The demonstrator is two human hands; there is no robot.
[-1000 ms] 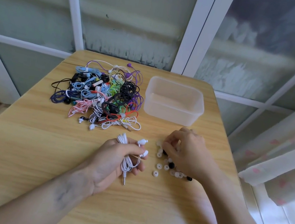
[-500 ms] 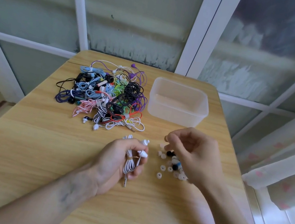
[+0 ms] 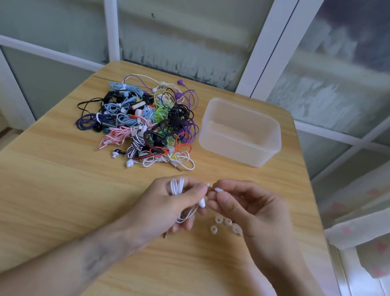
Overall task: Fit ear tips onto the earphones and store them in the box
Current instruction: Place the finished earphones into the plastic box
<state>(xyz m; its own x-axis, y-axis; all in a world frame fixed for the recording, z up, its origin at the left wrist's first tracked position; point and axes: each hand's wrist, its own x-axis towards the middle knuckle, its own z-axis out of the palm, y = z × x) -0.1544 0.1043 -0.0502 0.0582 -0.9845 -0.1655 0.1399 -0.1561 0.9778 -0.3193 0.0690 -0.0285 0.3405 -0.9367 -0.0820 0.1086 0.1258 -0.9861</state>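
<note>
White wired earphones (image 3: pixel 176 188), coiled in a bundle, sit at lower centre of the frame in the grip of the left hand (image 3: pixel 166 205), whose fingers curl round them, while the right hand (image 3: pixel 250 214) pinches a small white ear tip (image 3: pixel 218 190) against one bud. Loose translucent ear tips (image 3: pixel 221 221) lie on the wooden worktop (image 3: pixel 53 188) just below the right hand. Farther up, a multicoloured tangle of earphones (image 3: pixel 146 121) lies left of an empty translucent plastic box (image 3: pixel 240 132).

We see a wooden table (image 3: pixel 25 197) filling the lower part of the view. Behind it, from nine to two o'clock, stand frosted glass panes (image 3: pixel 185 17) in white frames (image 3: pixel 274 39). At three o'clock hangs a pale curtain (image 3: pixel 385 205) with pink spots.
</note>
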